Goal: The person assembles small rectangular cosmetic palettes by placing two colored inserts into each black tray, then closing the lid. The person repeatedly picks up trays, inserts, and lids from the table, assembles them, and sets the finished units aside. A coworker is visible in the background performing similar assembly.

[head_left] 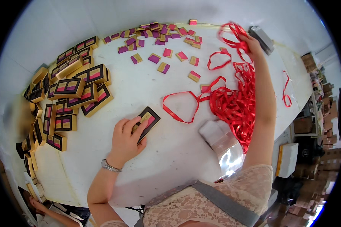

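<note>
My left hand (125, 137), with a metal watch at its wrist, is wrapped round a small black-and-gold box (152, 116) with pink and gold pieces in its window. The box lies at the middle of the white table. My right arm stretches to the far right, where my right hand (251, 44) grips a bunch of red ribbon loops (233, 33). Below that arm spreads a large heap of red ribbons (231, 108). One loose ribbon loop (181, 107) rests right of the box.
Stacked black-and-gold boxes (70, 87) crowd the table's left side. Small purple, pink and gold packets (155, 58) are scattered at the back. Clear plastic sleeves (220, 142) lie by the ribbon heap. A grey block (262, 39) stands back right. Another person's arm (51, 215) shows lower left.
</note>
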